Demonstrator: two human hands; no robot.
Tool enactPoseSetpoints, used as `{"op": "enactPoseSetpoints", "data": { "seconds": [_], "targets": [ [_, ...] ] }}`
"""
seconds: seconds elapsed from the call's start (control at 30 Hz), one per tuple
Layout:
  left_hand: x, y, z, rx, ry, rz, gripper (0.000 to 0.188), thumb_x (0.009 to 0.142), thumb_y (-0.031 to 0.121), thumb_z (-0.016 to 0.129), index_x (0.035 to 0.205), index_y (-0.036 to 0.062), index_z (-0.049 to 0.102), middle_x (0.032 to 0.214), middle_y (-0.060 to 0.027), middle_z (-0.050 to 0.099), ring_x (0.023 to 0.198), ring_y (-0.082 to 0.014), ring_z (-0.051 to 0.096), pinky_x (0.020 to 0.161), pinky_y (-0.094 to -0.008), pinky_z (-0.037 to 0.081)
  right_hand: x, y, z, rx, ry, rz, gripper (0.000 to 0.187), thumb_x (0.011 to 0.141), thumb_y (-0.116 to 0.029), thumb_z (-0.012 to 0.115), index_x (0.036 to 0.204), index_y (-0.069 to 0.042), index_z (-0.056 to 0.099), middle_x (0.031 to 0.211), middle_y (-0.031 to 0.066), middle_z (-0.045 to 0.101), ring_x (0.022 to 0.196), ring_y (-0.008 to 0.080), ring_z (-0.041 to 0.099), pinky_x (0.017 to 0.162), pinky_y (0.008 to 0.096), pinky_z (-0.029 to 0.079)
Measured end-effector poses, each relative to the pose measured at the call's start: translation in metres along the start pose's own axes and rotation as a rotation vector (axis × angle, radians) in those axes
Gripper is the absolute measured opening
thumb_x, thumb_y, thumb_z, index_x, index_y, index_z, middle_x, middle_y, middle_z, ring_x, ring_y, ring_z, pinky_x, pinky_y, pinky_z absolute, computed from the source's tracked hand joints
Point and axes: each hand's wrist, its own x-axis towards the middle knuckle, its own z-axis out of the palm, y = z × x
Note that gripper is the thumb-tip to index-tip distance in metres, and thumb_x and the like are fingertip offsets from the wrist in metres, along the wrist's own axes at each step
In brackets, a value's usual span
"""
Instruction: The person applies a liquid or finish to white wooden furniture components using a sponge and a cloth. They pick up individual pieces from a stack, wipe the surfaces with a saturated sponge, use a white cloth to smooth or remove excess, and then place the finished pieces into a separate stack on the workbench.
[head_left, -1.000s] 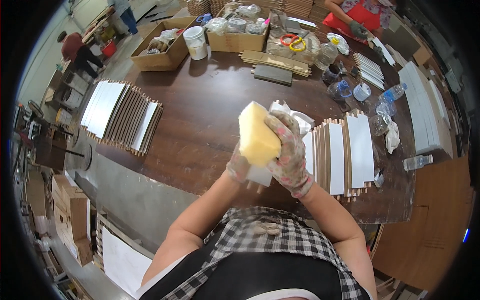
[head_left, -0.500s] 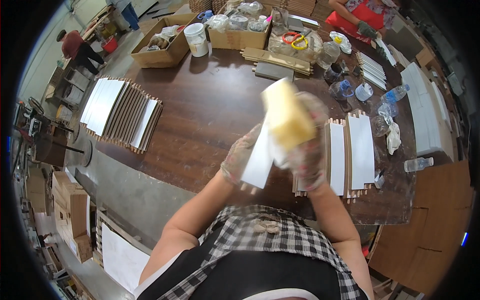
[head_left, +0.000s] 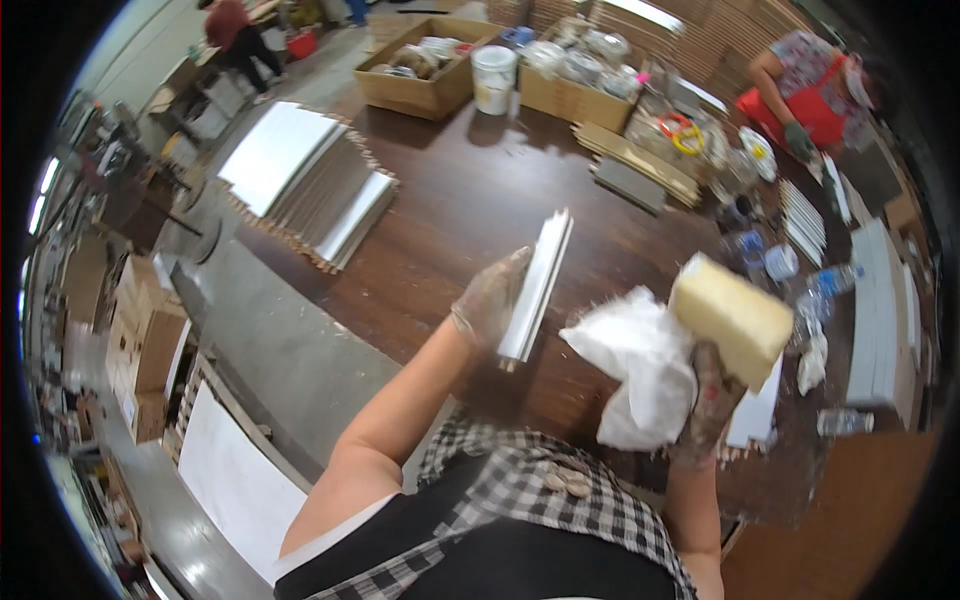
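My gloved left hand (head_left: 490, 302) grips a narrow white board (head_left: 540, 285) by its long side, with the board tilted on edge above the brown table (head_left: 440, 255). Short wooden pegs stick out of the board's ends. Off to the right, my gloved right hand (head_left: 712, 405) is closed around a yellow sponge block (head_left: 735, 318) and a white cloth (head_left: 640, 370) that hangs down beside it. Under the right hand, partly covered by it and the sponge, lie more white boards (head_left: 755, 415). How the right fingers divide between sponge and cloth is hidden.
A stack of white pegged boards (head_left: 290, 175) lies on the table's left. Along the back stand a cardboard box (head_left: 415, 85) and a white bucket (head_left: 494, 80). Several plastic bottles (head_left: 835, 278) are at the right. A co-worker in a red apron (head_left: 805, 115) stands at the far right.
My right hand has swung right, away from the board, with sponge and cloth. The board in my left hand has turned more on edge. The view has shifted.
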Motion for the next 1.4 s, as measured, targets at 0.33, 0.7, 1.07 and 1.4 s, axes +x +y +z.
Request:
{"op": "enactPoseSetpoints", "data": {
  "seconds": [0.33, 0.7, 1.07, 1.4],
  "targets": [
    [-0.042, 0.132, -0.106, 2.141, 1.026, 0.414, 0.075, 0.074, 0.031, 0.067, 0.135, 0.0039, 0.033, 0.111, -0.0186, 0.047, 0.103, -0.0362, 0.047, 0.084, -0.0427, 0.046, -0.011, 0.001, 0.009, -0.200, -0.120, 0.150, 0.028, 0.086, -0.007, 0.058, 0.111, 0.003, 0.052, 0.105, 0.0105, 0.059, 0.092, 0.0185, 0.057, 0.081, 0.0312, 0.047],
    [-0.029, 0.138, -0.156, 2.359, 1.448, 0.168, 0.042, 0.082, 0.018, 0.053, 0.124, 0.0154, 0.049, 0.116, -0.0073, 0.047, 0.107, -0.0294, 0.046, 0.087, -0.0442, 0.041, -0.020, 0.014, 0.001, -0.396, -0.218, 0.148, 0.029, 0.087, -0.011, 0.058, 0.113, 0.002, 0.052, 0.107, 0.0119, 0.057, 0.093, 0.0205, 0.058, 0.078, 0.0322, 0.049],
    [-0.033, -0.034, 0.102, 0.682, -0.351, 0.419, 0.088, 0.080, 0.031, 0.065, 0.143, 0.0082, 0.009, 0.142, -0.0176, 0.023, 0.127, -0.0264, 0.034, 0.099, -0.0373, 0.038, 0.001, 0.023, -0.017, 0.088, 0.186, -0.114, 0.056, 0.080, -0.001, 0.065, 0.128, 0.001, 0.036, 0.117, 0.0128, 0.051, 0.103, 0.0221, 0.056, 0.088, 0.0329, 0.050],
    [-0.019, -0.121, 0.117, 0.946, -0.446, 0.429, 0.052, 0.082, 0.016, 0.063, 0.124, -0.0056, 0.040, 0.118, -0.0133, 0.052, 0.107, -0.0169, 0.050, 0.093, -0.0281, 0.040, -0.005, 0.032, -0.054, 1.052, 0.047, 0.213, 0.039, 0.095, -0.027, 0.045, 0.125, -0.002, 0.043, 0.115, 0.0152, 0.052, 0.105, 0.0225, 0.053, 0.091, 0.0345, 0.048]
  ]
}}
